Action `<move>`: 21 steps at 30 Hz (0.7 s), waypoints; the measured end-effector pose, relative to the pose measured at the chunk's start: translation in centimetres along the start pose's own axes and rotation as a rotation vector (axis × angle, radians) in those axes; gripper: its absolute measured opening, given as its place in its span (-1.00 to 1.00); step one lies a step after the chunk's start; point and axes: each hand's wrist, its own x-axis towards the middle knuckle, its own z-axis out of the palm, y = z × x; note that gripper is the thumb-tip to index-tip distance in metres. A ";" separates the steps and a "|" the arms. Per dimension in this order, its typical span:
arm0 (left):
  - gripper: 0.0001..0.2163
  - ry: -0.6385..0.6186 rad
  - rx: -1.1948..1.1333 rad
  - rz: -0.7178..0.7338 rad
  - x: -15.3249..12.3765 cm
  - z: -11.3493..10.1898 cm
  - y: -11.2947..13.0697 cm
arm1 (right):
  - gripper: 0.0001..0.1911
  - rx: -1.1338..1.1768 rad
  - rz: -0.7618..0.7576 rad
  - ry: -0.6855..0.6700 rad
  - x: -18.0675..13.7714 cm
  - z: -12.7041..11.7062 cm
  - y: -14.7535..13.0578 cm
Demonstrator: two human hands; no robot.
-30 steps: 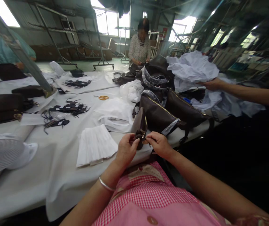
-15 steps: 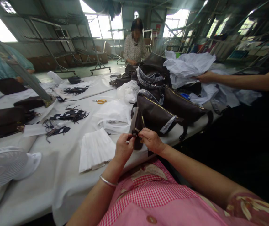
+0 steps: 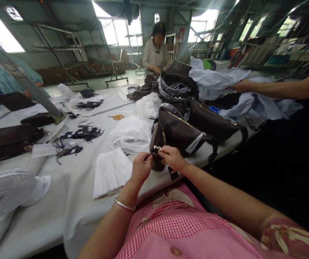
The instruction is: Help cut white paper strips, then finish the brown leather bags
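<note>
The end of a dark brown leather bag [image 3: 158, 164] faces me at the table's front edge. My left hand [image 3: 140, 168] is closed in a pinch at its left side, on a small dark strap. From the right, my right hand [image 3: 173, 158] pinches a shiny metal clasp [image 3: 157, 147] that lies across the bag's end. A round brownish tag [image 3: 163, 162] hangs below the right fingers. Just under that hand, a black label [image 3: 173, 173] hangs at the table edge. The fingertips partly cover the strap and clasp.
More brown bags [image 3: 211, 115] are piled ahead on the right. White bags [image 3: 112, 172], orange-handled scissors [image 3: 117, 117], dark straps [image 3: 83, 133] and a white fan [image 3: 5, 194] lie to the left. A co-worker's arm [image 3: 273, 89] reaches in from the right; other people stand across the table.
The metal clasp now shows more fully, level across the bag's end, and my hands are slightly further apart. At right, the co-worker's hand has moved with the white wrapping.
</note>
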 end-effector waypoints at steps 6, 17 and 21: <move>-0.84 -0.023 0.099 0.093 0.3 -0.4 0.8 | -0.77 -0.210 -0.112 -0.066 0.5 -0.2 -1.0; -0.80 -0.090 0.080 0.158 0.5 -1.2 1.2 | -0.75 -0.308 -0.315 0.012 -1.8 1.6 -0.7; -0.81 -0.051 0.082 0.182 -0.1 -0.9 1.4 | -0.81 -0.302 -0.281 0.051 -1.9 2.1 -0.9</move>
